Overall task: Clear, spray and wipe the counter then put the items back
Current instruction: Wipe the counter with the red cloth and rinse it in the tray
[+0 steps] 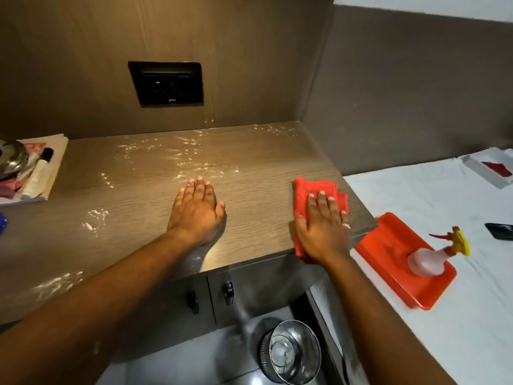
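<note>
The wood-grain counter [155, 187] is wet with shiny spray droplets across its back and left parts. My left hand [195, 209] lies flat on the counter's middle, fingers apart, holding nothing. My right hand [323, 226] presses flat on a folded red cloth [311, 187] near the counter's right front corner. A clear spray bottle [429, 258] with a red and yellow trigger lies on an orange tray [388, 240] on the white surface to the right.
At the counter's left end a stack of papers [51, 168] carries a steel lid [12, 159] and a tube. A black socket plate [166, 83] is on the back wall. A steel bin [294, 351] stands on the floor below. A dark phone [499, 230] and a grey box [491, 169] lie on the white surface.
</note>
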A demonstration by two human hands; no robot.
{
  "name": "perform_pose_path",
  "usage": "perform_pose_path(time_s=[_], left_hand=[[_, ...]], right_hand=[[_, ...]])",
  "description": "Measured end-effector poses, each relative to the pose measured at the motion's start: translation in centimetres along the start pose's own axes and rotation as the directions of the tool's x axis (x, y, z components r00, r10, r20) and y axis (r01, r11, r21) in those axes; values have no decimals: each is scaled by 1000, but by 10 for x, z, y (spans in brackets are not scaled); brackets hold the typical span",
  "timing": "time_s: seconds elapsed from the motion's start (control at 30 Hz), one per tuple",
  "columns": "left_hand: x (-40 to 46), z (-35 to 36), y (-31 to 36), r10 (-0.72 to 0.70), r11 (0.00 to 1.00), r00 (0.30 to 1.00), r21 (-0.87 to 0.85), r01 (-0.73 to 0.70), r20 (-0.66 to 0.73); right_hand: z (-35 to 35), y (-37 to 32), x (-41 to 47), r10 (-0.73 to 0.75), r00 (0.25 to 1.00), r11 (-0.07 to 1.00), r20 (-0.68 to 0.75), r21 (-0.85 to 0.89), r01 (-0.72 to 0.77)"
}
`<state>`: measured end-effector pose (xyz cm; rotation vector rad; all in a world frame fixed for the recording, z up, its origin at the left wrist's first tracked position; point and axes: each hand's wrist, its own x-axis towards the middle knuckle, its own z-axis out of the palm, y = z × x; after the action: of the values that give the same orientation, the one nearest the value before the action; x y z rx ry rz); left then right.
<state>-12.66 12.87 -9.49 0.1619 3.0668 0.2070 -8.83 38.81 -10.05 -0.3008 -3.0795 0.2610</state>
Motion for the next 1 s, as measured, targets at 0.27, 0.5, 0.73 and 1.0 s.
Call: perform_pose_path(time_s=[0.27, 0.5, 0.73, 1.0], left_hand=[[-4, 6, -6, 19, 996, 999, -91, -23, -50], [-1, 9, -6, 24, 995, 996, -93, -32, -85], [1, 9, -6, 5, 994, 994, -112, -17, -109], [4, 13, -4, -39, 994, 983, -110, 19, -181]], right_hand=[[-8, 39, 33, 268, 963, 962, -21, -54, -269], [-15, 12, 82, 340, 939, 939, 55, -71, -336], [-4, -32, 183, 220, 971, 975, 91, -39, -217], [-6, -61, 269, -23, 998, 999, 60, 25, 21]])
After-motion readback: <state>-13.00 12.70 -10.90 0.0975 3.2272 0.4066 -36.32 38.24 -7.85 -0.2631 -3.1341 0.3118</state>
